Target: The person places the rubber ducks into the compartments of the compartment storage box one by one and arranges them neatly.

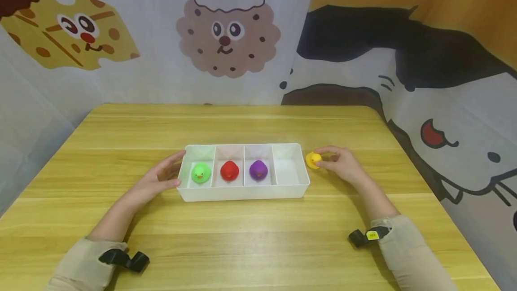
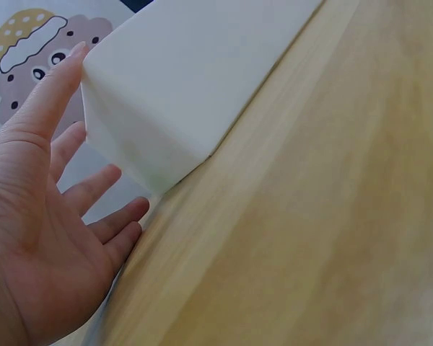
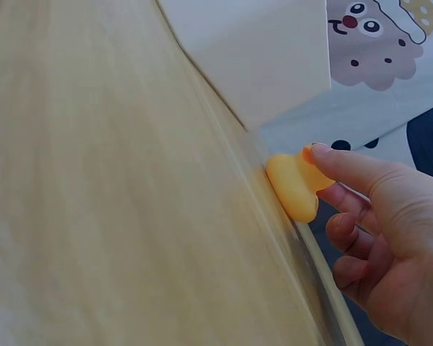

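Observation:
A white divided box (image 1: 242,193) lies lengthwise on the table. Its compartments hold, from the left, a green toy duck (image 1: 200,172), a red toy duck (image 1: 230,171) and a purple toy duck (image 1: 258,170); the rightmost compartment has nothing in it. My left hand (image 1: 151,183) is at the box's left end, thumb tip at the near corner and fingers loosely spread along the end wall (image 2: 123,133). Just off the right end, my right hand (image 1: 343,164) pinches a yellow toy duck (image 1: 313,160) by its head between thumb and fingers. The duck's body (image 3: 290,189) is low over the tabletop.
The wooden table (image 1: 242,241) runs back to a hanging cloth (image 1: 141,84) with cartoon prints. Each sleeve carries a black wrist strap, the left one (image 1: 125,260) and the right one (image 1: 367,235) both standing just above the wood.

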